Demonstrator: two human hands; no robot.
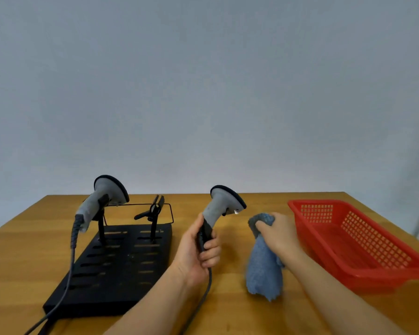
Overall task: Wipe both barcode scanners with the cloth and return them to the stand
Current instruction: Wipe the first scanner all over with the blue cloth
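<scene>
**One scanner in hand, one on the stand**

The left hand [198, 250] grips the dark handle of a grey barcode scanner [224, 204], fingers curled round it, holding it upright above the wooden table [22, 262] with its head tipped toward 1 o'clock. Its cable [203, 293] trails down toward 6 o'clock. Just beside it, at 3 o'clock, the right hand [276, 230] clutches a bunched blue cloth [264, 269], whose loose end hangs down to the table. Cloth and held scanner are near each other but apart.

At 9 o'clock from the left hand sits the black slotted stand [121, 269]. The second scanner [102, 199] rests in its left cradle; the right cradle [155, 211] holds nothing. A red plastic basket [363, 240] lies at 3 o'clock of the right hand.
</scene>
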